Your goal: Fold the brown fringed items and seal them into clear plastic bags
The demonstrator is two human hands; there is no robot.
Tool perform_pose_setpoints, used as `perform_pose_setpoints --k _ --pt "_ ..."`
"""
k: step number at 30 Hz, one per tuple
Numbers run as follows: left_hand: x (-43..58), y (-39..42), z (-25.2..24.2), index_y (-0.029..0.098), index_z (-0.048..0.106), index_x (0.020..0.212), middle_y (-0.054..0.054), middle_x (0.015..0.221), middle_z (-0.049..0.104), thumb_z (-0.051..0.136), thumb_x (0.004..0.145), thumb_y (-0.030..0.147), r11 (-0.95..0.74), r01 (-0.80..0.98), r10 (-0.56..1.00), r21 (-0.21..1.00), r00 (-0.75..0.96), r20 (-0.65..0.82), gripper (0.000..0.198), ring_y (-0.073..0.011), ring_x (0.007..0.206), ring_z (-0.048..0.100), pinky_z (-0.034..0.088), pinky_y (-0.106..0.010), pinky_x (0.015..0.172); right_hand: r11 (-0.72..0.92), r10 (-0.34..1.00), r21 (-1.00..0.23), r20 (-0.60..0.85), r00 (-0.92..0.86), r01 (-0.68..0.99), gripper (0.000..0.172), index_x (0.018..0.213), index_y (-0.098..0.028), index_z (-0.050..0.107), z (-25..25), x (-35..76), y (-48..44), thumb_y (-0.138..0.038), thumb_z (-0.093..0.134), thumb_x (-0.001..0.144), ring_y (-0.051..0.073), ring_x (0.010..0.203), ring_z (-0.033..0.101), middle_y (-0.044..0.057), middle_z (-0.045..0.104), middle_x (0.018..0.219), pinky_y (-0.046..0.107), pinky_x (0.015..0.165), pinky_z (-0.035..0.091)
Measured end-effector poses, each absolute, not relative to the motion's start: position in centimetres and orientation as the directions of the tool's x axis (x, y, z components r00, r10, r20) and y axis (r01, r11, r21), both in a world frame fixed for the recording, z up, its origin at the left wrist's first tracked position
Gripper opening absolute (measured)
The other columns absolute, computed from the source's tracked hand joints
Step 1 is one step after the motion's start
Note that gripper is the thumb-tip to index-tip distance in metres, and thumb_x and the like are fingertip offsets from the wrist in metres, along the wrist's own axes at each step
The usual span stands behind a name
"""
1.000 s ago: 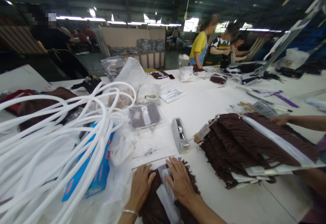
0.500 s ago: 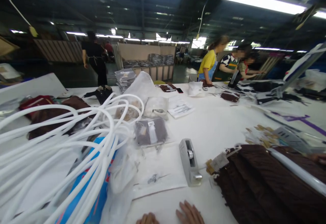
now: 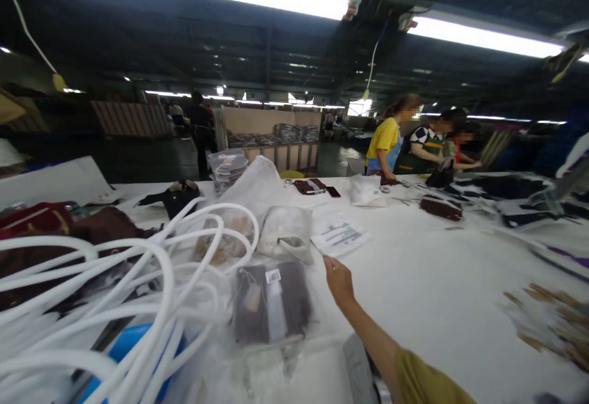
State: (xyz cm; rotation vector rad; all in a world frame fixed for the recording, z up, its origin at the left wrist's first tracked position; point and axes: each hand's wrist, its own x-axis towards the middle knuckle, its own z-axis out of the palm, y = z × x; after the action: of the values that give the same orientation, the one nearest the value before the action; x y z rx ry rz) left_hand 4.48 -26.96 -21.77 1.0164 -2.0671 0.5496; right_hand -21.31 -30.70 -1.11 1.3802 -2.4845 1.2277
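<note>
My right hand (image 3: 339,280) reaches forward over the white table from the lower right, in an olive sleeve. Its fingers are closed at the near corner of the printed paper sheets (image 3: 343,238), and a sheet's edge runs up to the fingertips. Just left of the hand lie a clear bag with a pale item (image 3: 286,232) and, closer in, a bagged dark item with a barcode label (image 3: 273,306). Under my forearm stands the grey tape dispenser (image 3: 356,367), partly covered. My left hand is out of view.
Coils of white tubing (image 3: 156,269) spread across the left side. Small tan tags (image 3: 547,312) lie at the right. Farther back are a phone (image 3: 333,192), a brown folded item (image 3: 309,186) and stacked bags (image 3: 227,168). Several people work beyond the table.
Both hands were low at the near edge; now my right hand is stretched forward to the papers and my left has left the view. The camera view has tilted up and moved closer.
</note>
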Motion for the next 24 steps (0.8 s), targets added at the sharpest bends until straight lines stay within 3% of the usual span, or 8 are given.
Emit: perform_pose_setpoints --k 4,7,11,13,16,20,22,24 --pt "5.0 -35.7 -19.1 0.048 0.056 0.131 0.003 0.126 0.067 0.06 0.066 0.046 0.58 -0.809 -0.464 -0.093 -0.421 0.779 0.066 -0.0421 0.124 0.056 0.049 -0.073 0.09 0.36 -0.718 -0.521 0.374 -0.587 -0.774 0.042 0.099 -0.015 0.072 -4.2 -26.3 -37.8 -0.025 0.032 0.095 0.024 0.095 0.069 0.013 0.074 0.101 0.036 0.088 0.054" --pt "9.2 -38.9 -17.9 0.047 0.052 0.135 -0.001 0.129 0.065 0.064 0.052 0.052 0.573 -0.801 -0.443 -0.174 -0.482 0.756 0.084 -0.0418 0.127 0.053 0.051 -0.07 0.091 0.338 -0.751 -0.434 0.41 -0.517 -0.835 0.037 0.106 -0.01 0.069 -7.0 -28.4 -40.9 -0.018 0.035 0.093 0.029 0.116 0.06 0.02 0.069 0.113 0.045 0.103 0.046" --pt "13.1 -40.9 -17.1 0.068 0.05 0.12 0.005 0.111 0.072 0.07 0.035 0.038 0.513 -0.818 -0.464 -0.261 -0.52 0.718 0.092 -0.0432 0.124 0.053 0.054 -0.067 0.061 0.274 -0.834 -0.318 0.392 -0.389 -0.908 0.028 0.095 -0.008 0.069 -10.3 -30.5 -41.8 -0.007 0.044 0.084 0.035 0.113 0.061 0.025 0.068 0.109 0.048 0.1 0.048" --pt "13.7 -41.6 -16.7 0.069 0.048 0.121 0.004 0.106 0.073 0.068 0.034 0.034 0.503 -0.815 -0.456 -0.288 -0.534 0.712 0.095 -0.0455 0.123 0.053 0.053 -0.068 0.059 0.25 -0.868 -0.267 0.363 -0.338 -0.931 0.03 0.088 -0.011 0.07 -11.0 -31.1 -41.6 0.0 0.044 0.08 0.032 0.102 0.066 0.021 0.071 0.101 0.043 0.092 0.052" --pt "13.6 -40.8 -16.1 0.057 0.045 0.133 -0.003 0.114 0.071 0.067 0.036 0.036 0.507 -0.798 -0.42 -0.326 -0.559 0.715 0.101 -0.0479 0.121 0.055 0.055 -0.068 0.066 0.277 -0.883 -0.2 0.332 -0.331 -0.94 0.029 0.083 -0.014 0.068 -10.3 -31.4 -41.6 0.003 0.045 0.079 0.029 0.086 0.069 0.016 0.072 0.089 0.037 0.074 0.054" --pt "13.1 -33.5 -16.8 0.064 0.045 0.129 0.005 0.116 0.071 0.069 0.049 0.039 0.584 -0.753 -0.436 -0.303 -0.606 0.665 0.087 -0.0416 0.125 0.053 0.056 -0.064 0.06 0.369 -0.874 -0.125 0.289 -0.39 -0.921 0.021 0.08 -0.011 0.066 -7.5 -31.1 -41.5 -0.001 0.047 0.083 0.029 0.083 0.067 0.017 0.069 0.083 0.037 0.075 0.051" --pt "13.0 -27.1 -17.3 0.06 0.043 0.134 0.008 0.123 0.068 0.066 0.062 0.041 0.666 -0.696 -0.469 -0.27 -0.671 0.574 0.078 -0.0359 0.13 0.052 0.059 -0.063 0.077 0.403 -0.878 -0.095 0.24 -0.414 -0.91 0.018 0.088 -0.009 0.066 -6.4 -31.3 -40.6 -0.006 0.048 0.087 0.028 0.087 0.066 0.018 0.069 0.089 0.036 0.079 0.049" --pt "13.0 -20.6 -16.7 0.046 0.04 0.144 0.005 0.135 0.061 0.06 0.075 0.036 0.732 -0.654 -0.524 -0.19 -0.72 0.455 0.072 -0.0286 0.135 0.048 0.057 -0.054 0.096 0.437 -0.878 -0.067 0.183 -0.442 -0.897 0.024 0.108 -0.007 0.062 -6.0 -31.9 -39.7 -0.013 0.047 0.091 0.03 0.098 0.063 0.022 0.066 0.104 0.037 0.085 0.048"
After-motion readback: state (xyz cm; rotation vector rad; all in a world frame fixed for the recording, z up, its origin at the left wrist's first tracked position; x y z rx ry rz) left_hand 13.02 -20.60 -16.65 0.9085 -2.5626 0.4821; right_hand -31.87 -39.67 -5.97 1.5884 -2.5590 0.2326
